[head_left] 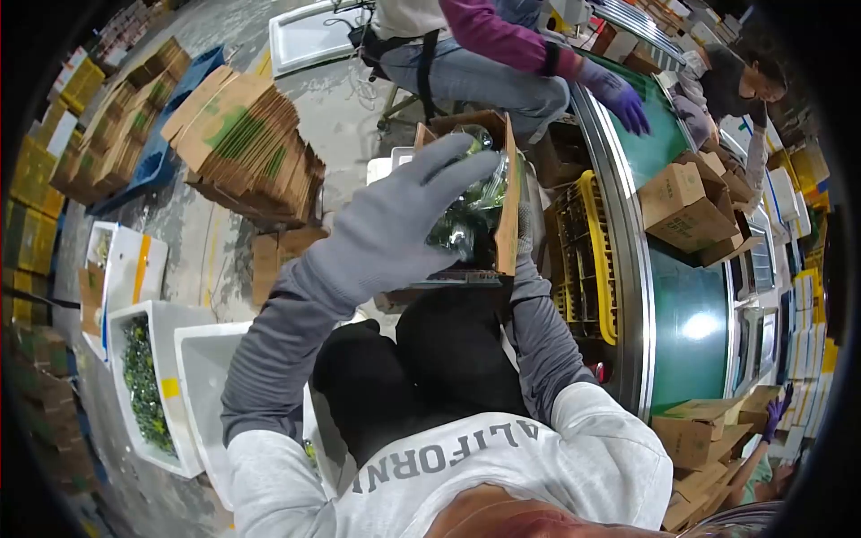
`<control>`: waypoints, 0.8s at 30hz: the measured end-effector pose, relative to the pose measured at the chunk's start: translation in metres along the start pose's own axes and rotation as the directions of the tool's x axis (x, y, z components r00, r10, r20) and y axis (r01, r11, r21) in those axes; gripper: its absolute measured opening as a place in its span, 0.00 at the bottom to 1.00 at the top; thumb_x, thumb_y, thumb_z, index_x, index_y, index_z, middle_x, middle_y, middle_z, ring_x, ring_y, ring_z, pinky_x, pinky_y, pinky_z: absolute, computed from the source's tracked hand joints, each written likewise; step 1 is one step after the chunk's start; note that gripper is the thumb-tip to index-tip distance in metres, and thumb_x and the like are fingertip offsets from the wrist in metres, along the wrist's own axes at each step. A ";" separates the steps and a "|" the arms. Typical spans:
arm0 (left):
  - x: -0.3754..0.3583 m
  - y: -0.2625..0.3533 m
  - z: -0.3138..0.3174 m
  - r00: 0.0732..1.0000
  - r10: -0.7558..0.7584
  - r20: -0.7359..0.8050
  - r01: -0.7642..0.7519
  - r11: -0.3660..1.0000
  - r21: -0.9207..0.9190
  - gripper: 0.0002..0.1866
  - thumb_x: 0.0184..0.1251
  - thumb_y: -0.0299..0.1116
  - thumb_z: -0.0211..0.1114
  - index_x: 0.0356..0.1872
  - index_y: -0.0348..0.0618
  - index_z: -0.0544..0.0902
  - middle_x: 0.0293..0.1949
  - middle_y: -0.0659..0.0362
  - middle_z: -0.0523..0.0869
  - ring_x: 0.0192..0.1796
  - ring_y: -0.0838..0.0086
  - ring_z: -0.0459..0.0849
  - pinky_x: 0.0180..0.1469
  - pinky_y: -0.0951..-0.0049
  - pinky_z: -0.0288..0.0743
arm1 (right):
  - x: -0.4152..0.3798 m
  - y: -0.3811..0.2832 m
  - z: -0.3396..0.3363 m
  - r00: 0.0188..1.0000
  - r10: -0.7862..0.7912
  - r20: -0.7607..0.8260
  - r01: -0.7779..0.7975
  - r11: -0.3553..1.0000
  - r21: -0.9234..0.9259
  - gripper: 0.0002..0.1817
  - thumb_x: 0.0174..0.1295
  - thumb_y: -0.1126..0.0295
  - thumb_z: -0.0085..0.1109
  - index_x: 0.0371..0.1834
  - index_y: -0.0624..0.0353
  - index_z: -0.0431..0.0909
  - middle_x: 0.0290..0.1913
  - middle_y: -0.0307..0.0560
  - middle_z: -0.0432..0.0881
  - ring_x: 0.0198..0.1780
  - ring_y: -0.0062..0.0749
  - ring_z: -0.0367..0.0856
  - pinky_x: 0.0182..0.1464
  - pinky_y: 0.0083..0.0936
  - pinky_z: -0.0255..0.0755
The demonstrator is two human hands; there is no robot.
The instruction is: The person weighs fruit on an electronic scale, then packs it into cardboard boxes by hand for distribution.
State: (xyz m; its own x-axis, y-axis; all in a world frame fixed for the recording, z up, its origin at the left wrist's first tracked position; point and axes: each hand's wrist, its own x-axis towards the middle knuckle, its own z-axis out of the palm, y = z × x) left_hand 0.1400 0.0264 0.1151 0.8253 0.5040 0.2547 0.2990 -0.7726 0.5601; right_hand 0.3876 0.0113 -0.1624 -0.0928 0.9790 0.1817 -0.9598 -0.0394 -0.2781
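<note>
A cardboard box (508, 211) sits with its top open in front of my knees. Inside it are clear plastic packs of green produce (489, 195); their exact kind is hard to make out through the shine. My left hand (390, 220), in a grey knit glove, reaches over the box's left side with thumb and fingers spread across the packs, touching or just above them. Along the outside of the box's right wall is my right hand (526, 231), also gloved, holding that side. Its fingers are mostly hidden by the cardboard.
Flattened cartons (242, 134) are stacked at left. White foam boxes (184, 394) stand lower left, one holding bagged greens (148, 386). At right, a green conveyor (686, 332) carries open cartons (686, 206), beside a yellow crate (596, 260). A co-worker's purple glove (619, 97) reaches over the belt.
</note>
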 end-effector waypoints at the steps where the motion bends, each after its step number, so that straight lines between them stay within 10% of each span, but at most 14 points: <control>1: 0.010 -0.007 0.012 0.997 0.072 -0.040 -0.069 0.994 0.088 0.42 0.48 0.36 0.73 0.68 0.55 0.65 0.68 0.47 0.62 0.65 0.49 0.70 0.60 0.57 0.71 | 0.000 -0.001 0.000 1.000 -0.006 0.011 0.005 1.000 0.024 0.40 0.63 0.42 0.52 0.70 0.60 0.59 0.63 0.52 0.72 0.56 0.46 0.76 0.58 0.42 0.73; 4: 0.016 -0.008 0.026 0.993 0.093 -0.078 -0.084 0.990 0.112 0.41 0.50 0.35 0.72 0.68 0.53 0.65 0.68 0.46 0.63 0.66 0.51 0.69 0.62 0.58 0.70 | -0.003 -0.004 -0.003 0.998 -0.025 0.056 0.020 0.996 0.089 0.41 0.63 0.41 0.52 0.70 0.59 0.59 0.64 0.51 0.72 0.58 0.45 0.75 0.60 0.43 0.72; 7: -0.003 -0.036 0.065 0.908 -0.315 -0.277 0.234 0.928 -0.289 0.40 0.52 0.37 0.71 0.69 0.46 0.64 0.66 0.45 0.65 0.65 0.56 0.68 0.66 0.63 0.63 | -0.003 -0.006 -0.011 0.990 -0.030 0.139 0.005 0.984 0.176 0.41 0.62 0.40 0.52 0.70 0.59 0.59 0.64 0.51 0.71 0.60 0.45 0.74 0.62 0.44 0.70; 11: 0.001 -0.062 0.101 0.746 -0.661 -0.083 0.244 0.387 -0.889 0.39 0.53 0.33 0.68 0.68 0.38 0.63 0.63 0.46 0.67 0.66 0.60 0.66 0.67 0.64 0.61 | -0.009 0.008 -0.014 0.972 0.014 -0.234 -0.024 0.999 -0.042 0.41 0.58 0.43 0.59 0.70 0.56 0.61 0.65 0.49 0.70 0.64 0.46 0.70 0.66 0.45 0.64; 14: 0.012 -0.101 0.087 0.813 -0.540 -0.215 0.372 0.768 -0.521 0.36 0.57 0.20 0.60 0.70 0.38 0.60 0.62 0.54 0.69 0.64 0.71 0.68 0.64 0.72 0.65 | 0.006 0.001 0.002 0.982 0.172 -0.083 -0.185 0.965 -0.184 0.39 0.56 0.50 0.66 0.68 0.56 0.63 0.62 0.46 0.73 0.63 0.44 0.71 0.67 0.45 0.62; 15: 0.020 -0.107 0.077 0.846 -0.475 -0.243 0.333 0.826 -0.455 0.35 0.51 0.25 0.58 0.66 0.40 0.64 0.59 0.44 0.68 0.62 0.56 0.69 0.65 0.65 0.63 | 0.009 -0.002 0.002 0.977 0.194 -0.090 -0.211 0.941 -0.264 0.39 0.56 0.51 0.66 0.67 0.56 0.63 0.62 0.47 0.73 0.63 0.43 0.71 0.66 0.44 0.63; 21: 0.055 -0.165 0.100 0.967 -0.254 0.026 0.254 0.967 0.011 0.33 0.50 0.21 0.53 0.64 0.47 0.66 0.60 0.49 0.68 0.62 0.51 0.69 0.62 0.64 0.67 | -0.010 -0.002 0.000 0.620 0.613 -0.490 -0.780 0.412 -0.471 0.31 0.59 0.59 0.66 0.62 0.64 0.70 0.56 0.45 0.77 0.53 0.27 0.75 0.53 0.26 0.71; 22: 0.054 -0.166 0.111 0.968 -0.191 -0.161 0.206 0.975 0.083 0.34 0.50 0.21 0.53 0.64 0.49 0.66 0.61 0.49 0.67 0.62 0.51 0.69 0.62 0.62 0.67 | -0.010 -0.003 0.022 0.649 0.615 -0.448 -0.746 0.397 -0.535 0.30 0.60 0.60 0.65 0.62 0.64 0.70 0.56 0.46 0.77 0.53 0.27 0.75 0.53 0.26 0.71; 24: 0.050 -0.173 0.102 0.956 -0.292 -0.015 0.290 0.954 -0.069 0.36 0.51 0.22 0.58 0.67 0.50 0.64 0.64 0.48 0.65 0.68 0.53 0.64 0.70 0.65 0.59 | -0.006 -0.021 0.073 0.703 0.617 -0.354 -0.657 0.371 -0.656 0.28 0.63 0.62 0.61 0.63 0.65 0.69 0.56 0.46 0.77 0.54 0.26 0.75 0.54 0.25 0.71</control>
State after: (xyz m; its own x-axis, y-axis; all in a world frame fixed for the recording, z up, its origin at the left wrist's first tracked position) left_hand 0.1789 0.1459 -0.0494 0.6948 0.7133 0.0919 0.4917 -0.5644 0.6631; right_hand 0.3889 -0.0083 -0.0885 -0.5640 0.7343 -0.3778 -0.1212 -0.5262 -0.8417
